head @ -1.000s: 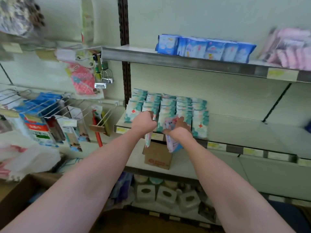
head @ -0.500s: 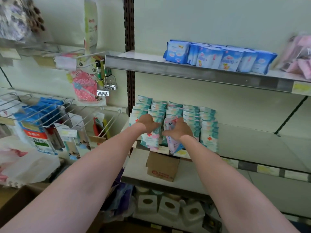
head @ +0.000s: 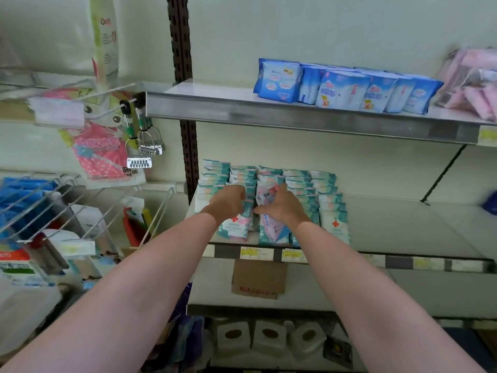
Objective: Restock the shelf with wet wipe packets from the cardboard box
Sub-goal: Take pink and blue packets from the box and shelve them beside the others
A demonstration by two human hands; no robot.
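On middle shelf (head: 403,224), head view: your left hand (head: 228,203) clasps front wet wipe packet (head: 234,228), steadying row upright. Your right hand (head: 282,208) grips pinkish packet (head: 270,230), pressing it into next row so faces line up near edge. Cardboard box (head: 258,281) sits on shelf below, handy.

Wet wipe packets (head: 329,211): white and teal, each with a small red cross, standing upright in tight rows front to back.
Place: left end of the middle shelf (head: 403,230), up to its front edge.
Cardboard box (head: 258,281): brown, red print, on the shelf below, under the packets.
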